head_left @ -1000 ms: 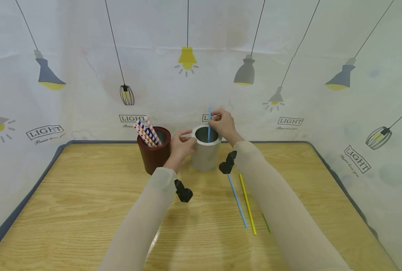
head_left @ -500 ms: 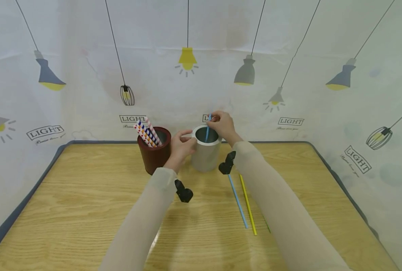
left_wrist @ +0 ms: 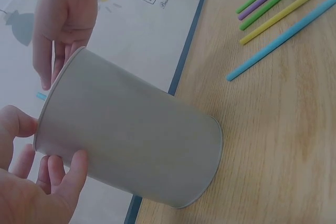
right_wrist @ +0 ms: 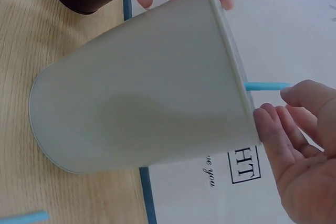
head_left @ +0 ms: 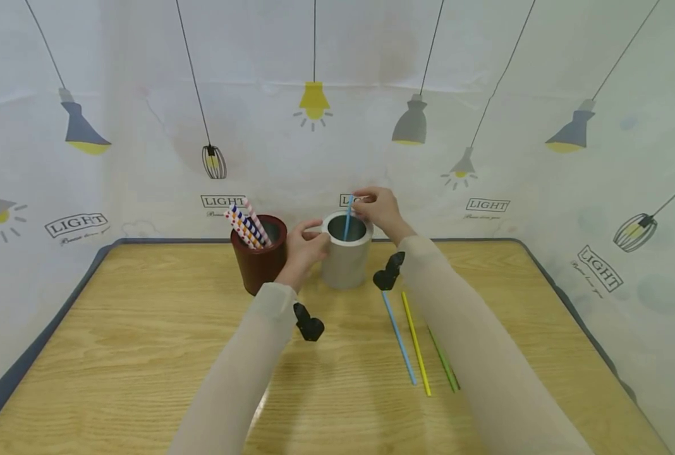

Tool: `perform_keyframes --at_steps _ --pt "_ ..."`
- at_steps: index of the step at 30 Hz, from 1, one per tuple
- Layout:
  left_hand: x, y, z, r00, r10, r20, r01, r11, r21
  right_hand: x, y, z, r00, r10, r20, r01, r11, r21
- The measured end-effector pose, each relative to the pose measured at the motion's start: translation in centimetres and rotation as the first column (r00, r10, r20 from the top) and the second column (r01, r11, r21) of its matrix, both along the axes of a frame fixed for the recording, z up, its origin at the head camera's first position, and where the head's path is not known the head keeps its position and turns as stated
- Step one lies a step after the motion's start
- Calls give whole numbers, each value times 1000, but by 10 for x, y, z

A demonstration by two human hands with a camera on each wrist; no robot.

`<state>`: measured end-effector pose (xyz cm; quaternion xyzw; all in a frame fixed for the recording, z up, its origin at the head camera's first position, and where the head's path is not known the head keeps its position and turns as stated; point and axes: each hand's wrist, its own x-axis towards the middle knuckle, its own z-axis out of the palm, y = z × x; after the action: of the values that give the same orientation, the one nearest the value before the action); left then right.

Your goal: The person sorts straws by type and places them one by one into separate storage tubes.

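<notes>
Grey cup (head_left: 346, 256) upright on counter (head_left: 144, 354). Left hand (head_left: 303, 249) grip wraps its left rim. Blue straw (head_left: 347, 218) stands in cup; right hand (head_left: 380, 212) grip relaxed just behind it, whether touching, can't tell. Brown cup (head_left: 258, 259) with striped straws (head_left: 246, 224) just left; loose straws (head_left: 419, 344) lie right.

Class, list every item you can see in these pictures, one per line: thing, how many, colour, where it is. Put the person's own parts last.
grey cup: one, grey, back of the table, centre
blue straw: one, standing in the grey cup
dark red cup: one, left of the grey cup
striped straws: several, mixed colours, in the dark red cup
loose straws: blue, yellow, green, purple, lying right on the table
backdrop: white, lamp prints
left hand: holds the grey cup's side
right hand: at the blue straw's top
</notes>
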<state>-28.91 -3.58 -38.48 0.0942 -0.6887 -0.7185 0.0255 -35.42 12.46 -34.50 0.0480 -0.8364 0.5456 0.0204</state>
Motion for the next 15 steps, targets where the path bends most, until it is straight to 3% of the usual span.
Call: perform_keyframes --at_steps 5,15 --pt "0 0 -1 1000 -2 7 2 1000 -5 3 9 7 996 56 75 -52 997 -54" --pt "0 0 0 1000 -5 12 5 1000 2 24 29 24 976 210 64 -215 973 83"
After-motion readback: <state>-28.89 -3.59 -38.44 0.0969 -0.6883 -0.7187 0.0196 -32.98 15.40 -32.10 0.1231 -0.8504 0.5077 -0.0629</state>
